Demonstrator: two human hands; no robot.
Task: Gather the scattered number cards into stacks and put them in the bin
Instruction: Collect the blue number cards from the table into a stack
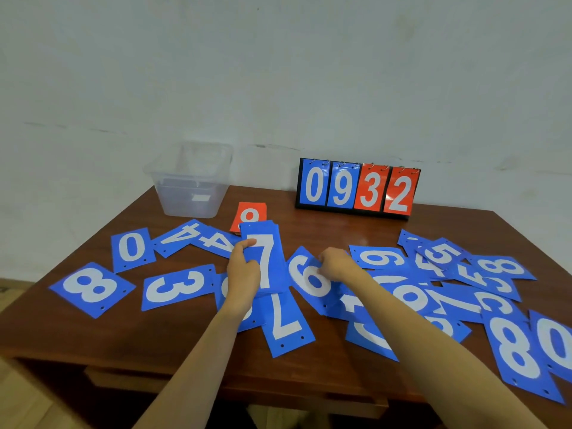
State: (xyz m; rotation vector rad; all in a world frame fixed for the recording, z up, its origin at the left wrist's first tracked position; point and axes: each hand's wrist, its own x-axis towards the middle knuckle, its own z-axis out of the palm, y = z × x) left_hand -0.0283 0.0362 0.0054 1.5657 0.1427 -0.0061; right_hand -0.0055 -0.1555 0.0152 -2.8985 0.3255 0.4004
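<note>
My left hand (244, 269) grips the 7-topped stack (266, 258) by its side; my right hand (338, 264) pinches the 6 card (309, 281), light, thin, likely slick, best lifted edgewise.

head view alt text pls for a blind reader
The left hand holds a blue card stack topped by a 7 while the right hand pinches a blue 6 card; more cards litter the table before a clear bin.

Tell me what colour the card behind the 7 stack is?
That card is red with a white digit; head view.
</note>
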